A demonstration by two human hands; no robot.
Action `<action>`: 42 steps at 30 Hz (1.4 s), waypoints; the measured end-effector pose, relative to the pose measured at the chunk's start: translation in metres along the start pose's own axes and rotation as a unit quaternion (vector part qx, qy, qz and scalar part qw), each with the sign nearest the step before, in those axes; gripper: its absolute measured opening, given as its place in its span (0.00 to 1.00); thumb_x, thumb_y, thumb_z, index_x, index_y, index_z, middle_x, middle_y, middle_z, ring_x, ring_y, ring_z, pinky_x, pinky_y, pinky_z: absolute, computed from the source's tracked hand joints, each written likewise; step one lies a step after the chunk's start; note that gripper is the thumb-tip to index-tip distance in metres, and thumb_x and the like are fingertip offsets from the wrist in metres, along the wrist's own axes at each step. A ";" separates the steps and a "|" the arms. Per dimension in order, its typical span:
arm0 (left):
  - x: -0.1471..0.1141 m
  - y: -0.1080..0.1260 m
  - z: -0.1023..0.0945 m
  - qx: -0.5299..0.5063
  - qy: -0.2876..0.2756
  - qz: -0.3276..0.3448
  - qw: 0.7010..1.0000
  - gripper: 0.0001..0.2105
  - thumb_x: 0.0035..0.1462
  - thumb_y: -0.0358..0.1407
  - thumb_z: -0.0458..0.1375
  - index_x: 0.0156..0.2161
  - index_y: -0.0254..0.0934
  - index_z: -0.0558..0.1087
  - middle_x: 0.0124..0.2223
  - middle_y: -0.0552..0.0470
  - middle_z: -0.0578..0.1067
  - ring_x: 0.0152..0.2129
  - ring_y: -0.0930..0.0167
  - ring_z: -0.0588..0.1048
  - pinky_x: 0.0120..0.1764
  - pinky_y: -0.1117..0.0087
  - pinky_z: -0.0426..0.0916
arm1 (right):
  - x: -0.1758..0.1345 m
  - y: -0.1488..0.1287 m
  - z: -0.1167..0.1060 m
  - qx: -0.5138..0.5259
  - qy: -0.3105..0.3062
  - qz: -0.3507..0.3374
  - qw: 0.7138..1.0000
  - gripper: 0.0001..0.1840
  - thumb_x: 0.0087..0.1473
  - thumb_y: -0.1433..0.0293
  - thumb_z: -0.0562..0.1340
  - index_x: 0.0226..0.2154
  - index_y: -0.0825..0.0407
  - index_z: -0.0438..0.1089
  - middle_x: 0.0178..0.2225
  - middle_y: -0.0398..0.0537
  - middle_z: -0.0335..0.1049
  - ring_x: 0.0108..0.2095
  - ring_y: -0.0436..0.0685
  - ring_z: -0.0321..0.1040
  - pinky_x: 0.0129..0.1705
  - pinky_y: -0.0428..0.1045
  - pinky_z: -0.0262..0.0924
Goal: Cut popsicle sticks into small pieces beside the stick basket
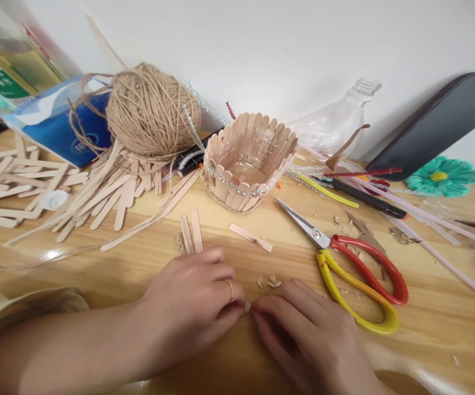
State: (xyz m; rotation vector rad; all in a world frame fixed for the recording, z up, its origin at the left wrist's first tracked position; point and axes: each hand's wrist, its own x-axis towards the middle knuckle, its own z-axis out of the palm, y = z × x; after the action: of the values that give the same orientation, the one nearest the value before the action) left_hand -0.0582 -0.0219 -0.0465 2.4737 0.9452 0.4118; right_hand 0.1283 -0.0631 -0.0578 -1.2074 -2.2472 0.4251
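A tiny pale wooden piece [247,306] shows between the fingertips of both hands, just above the table. My left hand [200,296], with a ring on one finger, pinches it between thumb and forefinger. Closed in a pinch, my right hand [311,329] meets it from the other side; whatever its fingertips hold is hidden. Just beyond the fingers lie small wooden chips [274,281] and a cut craft stick [250,237]. Two upright-pointing craft sticks [196,230] lie past my left knuckles. Scissors [323,241] with red and yellow handles rest open-bladed or nearly closed, right of my right hand.
A craft-stick basket [231,189] with a clear plastic liner stands at centre back. Behind my left hand are a twine ball [150,109], many loose craft sticks [109,200] and a blue packet [56,131]. A phone [439,120], clear bottle [336,120] and teal flower [447,175] sit rightward.
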 end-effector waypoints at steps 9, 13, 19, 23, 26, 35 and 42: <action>-0.001 -0.002 -0.002 -0.005 -0.024 -0.010 1.000 0.10 0.57 0.32 0.52 0.28 0.37 0.74 0.25 0.54 0.74 0.25 0.71 0.67 0.31 0.70 0.61 | 0.002 0.001 -0.002 0.015 -0.006 0.004 1.000 0.07 0.53 0.77 0.58 0.27 0.55 0.71 0.21 0.46 0.66 0.23 0.53 0.61 0.22 0.47 0.54; 0.000 -0.002 -0.001 0.009 -0.034 0.000 0.999 0.11 0.58 0.33 0.51 0.28 0.38 0.73 0.25 0.54 0.73 0.25 0.71 0.66 0.29 0.70 0.60 | 0.003 0.000 -0.001 0.009 -0.006 0.004 1.000 0.08 0.53 0.77 0.58 0.26 0.55 0.71 0.21 0.46 0.65 0.22 0.53 0.61 0.21 0.47 0.53; 0.002 -0.001 -0.002 0.004 -0.037 0.007 0.999 0.10 0.57 0.33 0.52 0.27 0.38 0.73 0.25 0.55 0.73 0.25 0.71 0.67 0.29 0.71 0.61 | 0.001 -0.001 0.000 0.002 0.005 0.002 1.000 0.10 0.54 0.76 0.57 0.26 0.54 0.71 0.20 0.44 0.65 0.22 0.52 0.60 0.21 0.46 0.51; 0.002 -0.002 -0.001 0.009 -0.033 0.009 0.999 0.09 0.57 0.33 0.52 0.28 0.38 0.73 0.25 0.55 0.73 0.25 0.71 0.67 0.30 0.71 0.61 | 0.001 0.000 0.000 0.004 0.006 0.003 1.000 0.09 0.54 0.76 0.57 0.26 0.54 0.71 0.20 0.44 0.64 0.22 0.52 0.60 0.21 0.47 0.50; 0.003 -0.002 0.000 0.010 -0.030 0.003 0.999 0.09 0.57 0.33 0.52 0.29 0.38 0.73 0.26 0.55 0.73 0.26 0.71 0.67 0.30 0.71 0.61 | 0.002 0.000 -0.001 0.004 -0.005 0.010 1.000 0.09 0.54 0.76 0.58 0.26 0.54 0.71 0.20 0.45 0.65 0.22 0.53 0.61 0.21 0.47 0.51; 0.007 -0.002 -0.003 -0.002 -0.070 -0.002 0.998 0.09 0.57 0.33 0.52 0.30 0.40 0.74 0.27 0.55 0.73 0.28 0.70 0.68 0.30 0.71 0.61 | 0.003 -0.002 -0.001 -0.001 0.000 0.024 1.000 0.09 0.53 0.76 0.58 0.24 0.54 0.70 0.20 0.45 0.65 0.22 0.52 0.61 0.21 0.46 0.51; 0.007 0.000 -0.003 0.003 -0.055 0.001 0.998 0.08 0.56 0.33 0.54 0.28 0.39 0.74 0.26 0.55 0.73 0.27 0.71 0.67 0.29 0.71 0.61 | 0.002 0.003 -0.015 0.006 0.027 0.050 0.998 0.06 0.53 0.76 0.59 0.28 0.53 0.70 0.22 0.44 0.66 0.23 0.51 0.63 0.23 0.45 0.55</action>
State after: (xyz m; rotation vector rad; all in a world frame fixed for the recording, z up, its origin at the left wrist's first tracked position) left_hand -0.0544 -0.0162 -0.0434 2.4752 0.9016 0.2710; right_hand 0.1385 -0.0591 -0.0471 -1.3127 -2.1423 0.4371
